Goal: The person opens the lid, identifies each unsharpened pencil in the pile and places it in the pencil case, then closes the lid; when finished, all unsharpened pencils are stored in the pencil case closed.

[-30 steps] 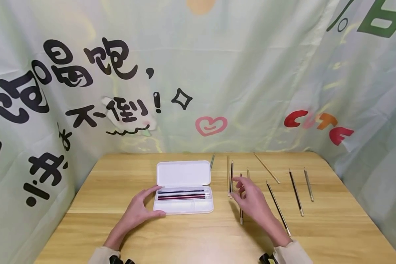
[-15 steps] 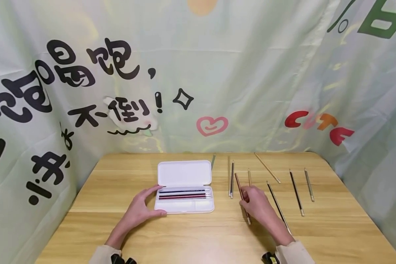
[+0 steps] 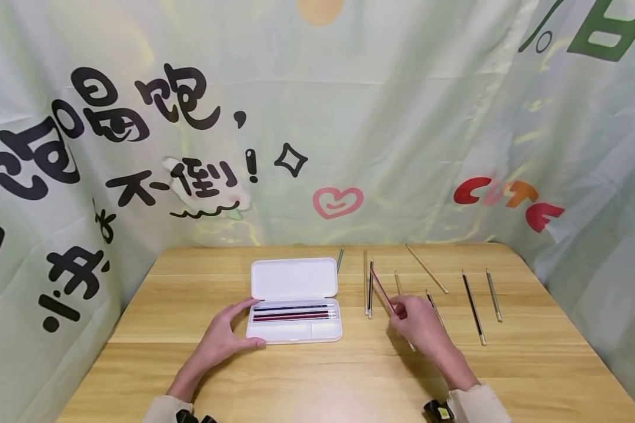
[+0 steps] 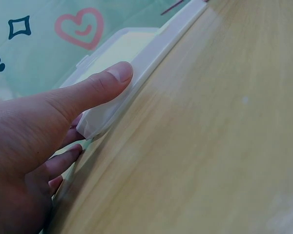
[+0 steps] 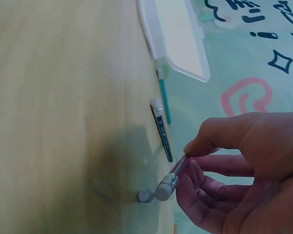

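Observation:
An open white pencil case (image 3: 294, 337) lies on the table with its lid (image 3: 294, 278) tipped back. Dark and red pencils (image 3: 293, 317) lie in its rear compartment. My left hand (image 3: 223, 336) holds the case at its left end, thumb (image 4: 107, 87) on the front edge and fingers around the back corner. To the right of the case, my right hand (image 3: 422, 324) pinches a red pencil (image 3: 383, 289) between thumb and fingers. That pencil is tilted, its eraser end (image 5: 166, 188) pointing toward the wrist camera.
A tan and a dark pencil (image 3: 370, 294) lie side by side right of the case. A green pencil (image 3: 341, 258) shows behind the lid. Farther right lie more pencils, among them a tan one (image 3: 427, 269), a black one (image 3: 474, 308) and a grey one (image 3: 494, 295). A printed curtain (image 3: 402, 147) surrounds the table.
My right hand came down on the red pencil, took hold of it and lifted it into a tilt, its far end swinging left. My left hand stayed on the case.

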A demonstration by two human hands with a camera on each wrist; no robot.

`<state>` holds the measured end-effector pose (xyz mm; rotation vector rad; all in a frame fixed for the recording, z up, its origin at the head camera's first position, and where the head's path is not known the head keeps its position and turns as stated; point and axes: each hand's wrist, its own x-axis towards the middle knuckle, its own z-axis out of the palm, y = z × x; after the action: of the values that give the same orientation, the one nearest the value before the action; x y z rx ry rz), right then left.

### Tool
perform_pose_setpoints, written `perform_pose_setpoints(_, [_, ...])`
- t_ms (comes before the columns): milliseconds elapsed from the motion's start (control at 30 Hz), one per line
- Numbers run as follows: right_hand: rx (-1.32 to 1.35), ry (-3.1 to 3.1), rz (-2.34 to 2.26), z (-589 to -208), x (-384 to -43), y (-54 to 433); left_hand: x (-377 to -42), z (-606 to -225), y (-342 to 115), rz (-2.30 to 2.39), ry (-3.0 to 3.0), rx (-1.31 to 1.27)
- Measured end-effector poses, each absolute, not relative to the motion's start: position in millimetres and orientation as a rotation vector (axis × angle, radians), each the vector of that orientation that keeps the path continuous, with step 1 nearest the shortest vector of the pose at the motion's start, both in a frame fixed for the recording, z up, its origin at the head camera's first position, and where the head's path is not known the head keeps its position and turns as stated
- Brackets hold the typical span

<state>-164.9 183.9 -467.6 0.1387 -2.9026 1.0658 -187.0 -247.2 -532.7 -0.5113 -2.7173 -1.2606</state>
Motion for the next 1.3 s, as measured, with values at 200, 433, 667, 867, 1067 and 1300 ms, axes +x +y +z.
perform_pose_setpoints(200, [0.185, -2.872, 1.04, -465, -167, 189, -187, -532, -247, -1.27, -2.702, -0.524])
perform_pose_setpoints(433, [0.246, -2.836, 1.073, -467, -170, 190, -188, -533, -246, -1.268, -2.692, -0.547])
perform_pose_setpoints(667, [0.217, -2.789, 1.15, -469, -171, 191, -189, -533, -246, -1.277, -2.685, -0.552])
perform_pose_setpoints(867, [0.304, -2.698, 1.261, -470, -171, 187, -188, -534, -247, -1.277, -2.662, -0.563])
perform_pose_setpoints(1067, [0.37, -2.587, 1.272, -473, -172, 178, -186, -536, -247, -1.262, -2.674, -0.549])
perform_pose_setpoints(1300, [0.527, -2.536, 1.335, -475, -176, 166, -187, -534, -245, -1.266, -2.677, -0.55])
